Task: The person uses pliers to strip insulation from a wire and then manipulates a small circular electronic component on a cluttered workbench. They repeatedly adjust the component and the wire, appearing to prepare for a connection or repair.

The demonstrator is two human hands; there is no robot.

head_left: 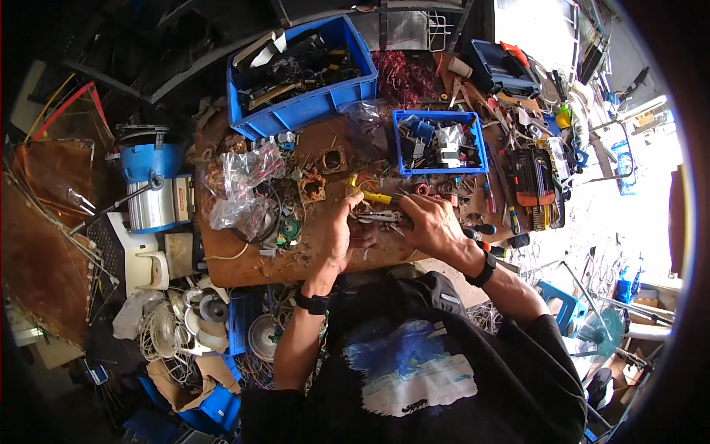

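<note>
My left hand is over the front middle of the workbench, its raised finger and thumb against a small yellow piece with thin wires around it. Its lower fingers are smeared by motion. From the right, my right hand curls round the dark end of a yellow-and-black hand tool, which points left toward my left fingertips. The tool's exact kind is not clear. Just below it, between both hands, lie silvery metal pieces that look like plier parts, partly covered by my fingers.
Beyond my hands stand a large blue crate of scrap parts and a smaller blue bin. Plastic bags, a green round part and rusty motor frames are at left. Several tools and a hex-key set line the right side.
</note>
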